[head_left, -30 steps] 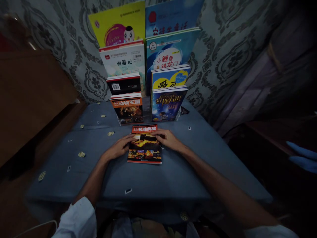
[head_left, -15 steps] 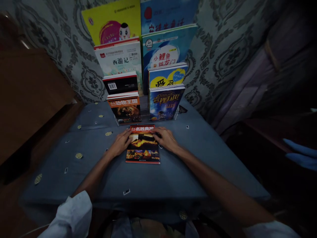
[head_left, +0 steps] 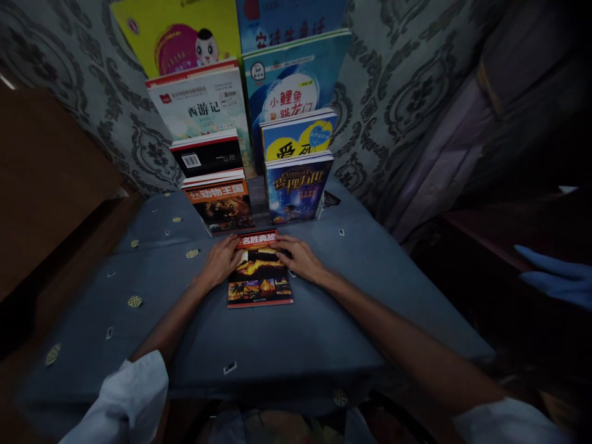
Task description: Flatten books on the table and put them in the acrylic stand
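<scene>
A thin paperback book [head_left: 259, 271] with a red title band and a dark cover of golden scenery lies flat on the blue cloth. My left hand [head_left: 221, 259] rests on its upper left side, fingers stretched forward and the thumb over the cover. On the opposite side, my right hand [head_left: 300, 258] lies with extended fingertips on the upper right of the cover. Neither hand wraps around the book. Just beyond its top edge stands an orange book with a lion [head_left: 222, 203], and right of that a dark blue book [head_left: 298, 191].
Several more books, including a white one [head_left: 203, 105] and a teal one [head_left: 296, 74], stand upright in two stepped columns against the patterned wall [head_left: 393, 80]. The cloth-covered table [head_left: 370, 296] extends around them. A blue-gloved hand [head_left: 559, 277] shows at the far right.
The view has shifted slightly, so the books and table appear further left and larger. Both hands stay on the flat book. The blue-gloved hand shows more at the right.
</scene>
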### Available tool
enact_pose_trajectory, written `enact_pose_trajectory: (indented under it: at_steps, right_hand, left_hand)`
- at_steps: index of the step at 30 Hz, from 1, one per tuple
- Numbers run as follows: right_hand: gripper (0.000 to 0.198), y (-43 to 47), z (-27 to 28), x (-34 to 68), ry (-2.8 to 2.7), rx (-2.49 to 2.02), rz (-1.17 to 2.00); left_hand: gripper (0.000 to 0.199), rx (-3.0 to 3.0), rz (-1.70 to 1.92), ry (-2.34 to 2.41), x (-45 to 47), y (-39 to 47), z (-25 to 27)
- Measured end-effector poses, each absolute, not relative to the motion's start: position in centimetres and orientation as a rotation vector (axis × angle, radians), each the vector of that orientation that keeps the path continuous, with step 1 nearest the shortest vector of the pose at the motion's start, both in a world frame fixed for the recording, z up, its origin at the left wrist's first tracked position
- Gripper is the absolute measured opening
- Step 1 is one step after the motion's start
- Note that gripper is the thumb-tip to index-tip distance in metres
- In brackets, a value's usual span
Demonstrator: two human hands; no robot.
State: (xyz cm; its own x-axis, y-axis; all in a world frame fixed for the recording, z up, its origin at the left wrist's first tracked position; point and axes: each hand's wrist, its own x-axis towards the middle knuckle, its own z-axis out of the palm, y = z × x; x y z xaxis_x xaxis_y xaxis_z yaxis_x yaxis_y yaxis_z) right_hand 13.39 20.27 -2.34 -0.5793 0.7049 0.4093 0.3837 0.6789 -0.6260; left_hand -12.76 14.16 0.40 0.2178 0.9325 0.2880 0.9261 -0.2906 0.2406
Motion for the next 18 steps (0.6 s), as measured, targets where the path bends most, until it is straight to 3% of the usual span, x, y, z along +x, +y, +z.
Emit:
enact_pose_trajectory:
  at_steps: [6, 18]
  right_hand:
    - [0.036, 20.3, -2.6, 13.4, -2.206, -0.795, 0.624]
    - [0.069, 20.4, -2.7, 13.6, -2.136, -0.734, 0.663]
  left_hand:
    - [0.041, 2.502, 0.520, 1.831, -11.3, 15.1, 0.7]
    - [0.042, 2.653, 0.416, 1.575, -6.7, 17.6, 0.9]
